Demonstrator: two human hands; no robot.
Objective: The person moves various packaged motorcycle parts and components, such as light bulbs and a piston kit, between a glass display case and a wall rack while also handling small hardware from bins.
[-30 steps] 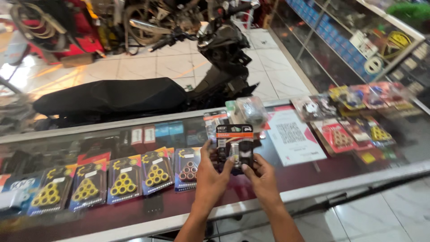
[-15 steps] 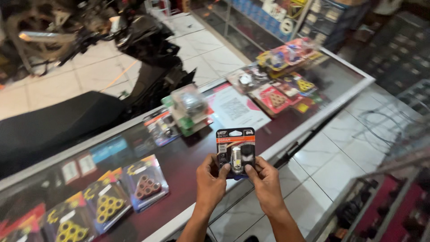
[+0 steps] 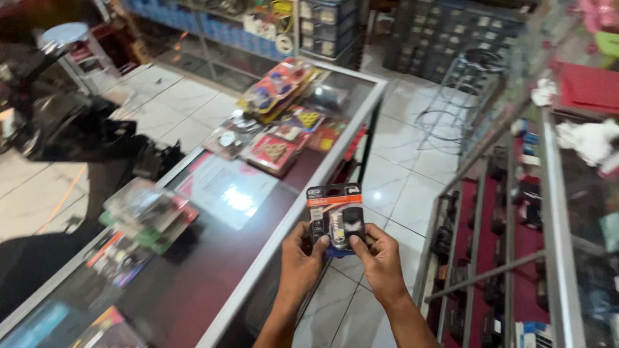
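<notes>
A blister-packed bulb [image 3: 335,216] is gripped by both hands, left [image 3: 302,261] and right [image 3: 380,258], beside the glass counter [image 3: 213,270].

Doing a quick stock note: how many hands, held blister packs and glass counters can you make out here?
Hands: 2, left hand and right hand
Held bulb blister pack: 1
Glass counter: 1
Total: 4

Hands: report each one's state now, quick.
Left hand: closed on the bulb pack, lower left edge.
Right hand: closed on the same pack, lower right edge.
</notes>
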